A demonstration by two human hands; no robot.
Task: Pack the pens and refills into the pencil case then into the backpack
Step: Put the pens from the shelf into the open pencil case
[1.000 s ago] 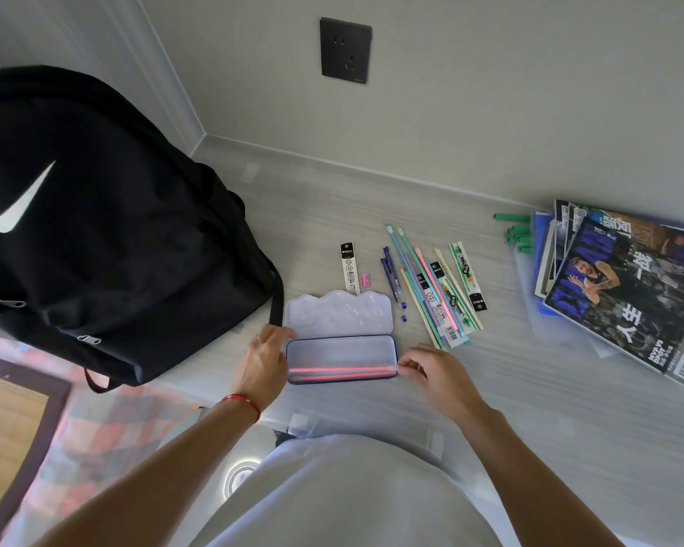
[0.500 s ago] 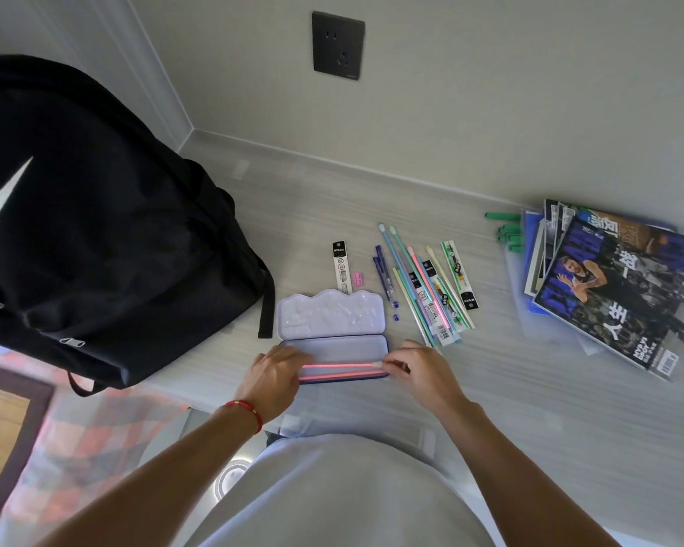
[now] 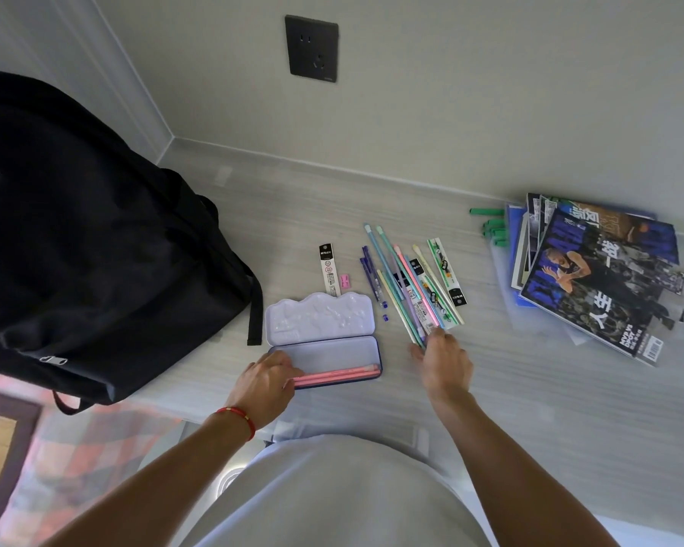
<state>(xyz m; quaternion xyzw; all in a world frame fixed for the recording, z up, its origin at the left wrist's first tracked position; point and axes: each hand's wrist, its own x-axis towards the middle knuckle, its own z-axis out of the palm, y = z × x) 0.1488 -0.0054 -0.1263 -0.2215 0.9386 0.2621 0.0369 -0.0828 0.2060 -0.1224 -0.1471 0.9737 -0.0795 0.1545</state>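
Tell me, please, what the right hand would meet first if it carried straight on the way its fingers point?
Probably the loose pile of pens: the right hand points up at the pile's near ends, its fingertips apparently already touching them.

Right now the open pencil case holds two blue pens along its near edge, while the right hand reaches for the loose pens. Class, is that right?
Not quite. In the head view the pens in the pencil case are pink, not blue. The rest stands: they lie along its near edge, and the right hand reaches for the loose pens.

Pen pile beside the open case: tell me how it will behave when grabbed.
The pens are thin, round and loosely crossed, so they will likely roll and splay. Probably light and stiff. The right hand touches only their near ends, so some may slip free.
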